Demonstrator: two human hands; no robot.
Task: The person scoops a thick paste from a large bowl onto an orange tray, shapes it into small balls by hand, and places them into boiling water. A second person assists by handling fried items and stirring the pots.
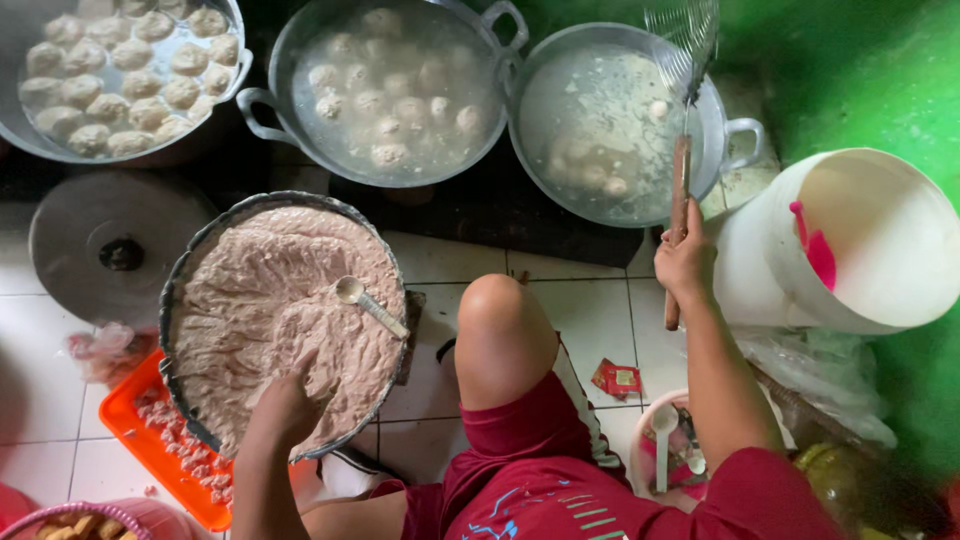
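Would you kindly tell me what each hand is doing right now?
Left hand: dug into the meat paste in the basin; grip cannot be told.
Right hand: closed on the skimmer's wooden handle.

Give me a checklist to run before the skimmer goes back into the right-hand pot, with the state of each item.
1. Right hand grips the skimmer handle: ok.
2. Skimmer basket over the right pot: ok.
3. Balls afloat in that pot: ok, a few.
4. Skimmer basket empty: cannot tell, mesh blurred.
5. Left hand free: not ok, it is sunk in the paste.
6. Spoon at hand: ok, lying on the paste.
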